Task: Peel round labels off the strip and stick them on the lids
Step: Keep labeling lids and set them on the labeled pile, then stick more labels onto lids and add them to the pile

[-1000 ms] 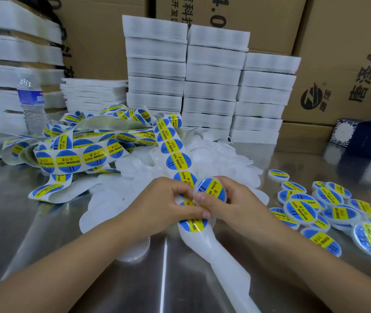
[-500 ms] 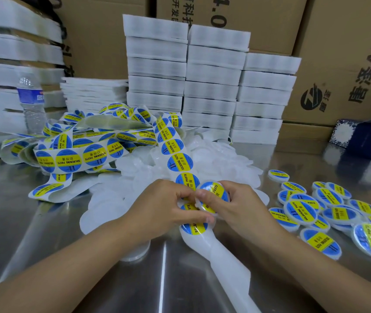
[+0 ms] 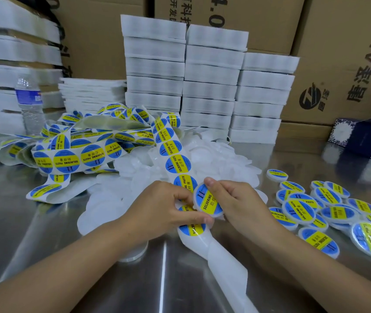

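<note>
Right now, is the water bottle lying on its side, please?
No, the water bottle stands upright at the far left.

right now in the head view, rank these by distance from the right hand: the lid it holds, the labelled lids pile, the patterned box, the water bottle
1. Lid, pinched in the right hand itself.
2. Labelled lids pile, just to its right.
3. Patterned box, back right.
4. Water bottle, far back left.
</note>
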Available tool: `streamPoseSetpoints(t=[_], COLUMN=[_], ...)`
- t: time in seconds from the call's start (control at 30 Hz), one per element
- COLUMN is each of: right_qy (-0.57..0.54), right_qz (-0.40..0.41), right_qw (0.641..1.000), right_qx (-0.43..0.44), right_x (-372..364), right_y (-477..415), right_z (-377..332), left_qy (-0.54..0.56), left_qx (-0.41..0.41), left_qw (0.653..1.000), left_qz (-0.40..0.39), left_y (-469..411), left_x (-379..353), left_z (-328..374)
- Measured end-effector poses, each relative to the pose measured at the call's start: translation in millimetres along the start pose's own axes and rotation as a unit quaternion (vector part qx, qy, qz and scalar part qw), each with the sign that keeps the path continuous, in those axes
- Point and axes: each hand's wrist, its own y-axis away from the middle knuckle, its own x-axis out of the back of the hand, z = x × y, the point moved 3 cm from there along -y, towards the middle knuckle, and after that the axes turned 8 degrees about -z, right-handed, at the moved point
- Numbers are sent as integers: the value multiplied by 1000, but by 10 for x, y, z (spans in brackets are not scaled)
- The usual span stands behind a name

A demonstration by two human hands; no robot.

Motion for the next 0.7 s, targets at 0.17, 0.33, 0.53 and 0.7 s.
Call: streamPoseSetpoints(t=[0.17,0.33,0.53,0.7], right_qy=[13,76,408,391], right_qz=[4,122,129,118], right_qw=[1000,989,896,887], right_qx=[21,22,-117,-215], right_x=[89,573,1144,1413], right_y=[-21,-128,-186,-200], right_z=[-29,60,493,835], left_qy=[33,25,64,100], left_qx=[0,30,41,37], left_qw=[999,999,997,994], left_qz=[-4,-11,-9,-29], left_y=[7,-13,-18,-15], left_x=[-18,-57,-47,-65], left_z=[18,-61,-88,-87])
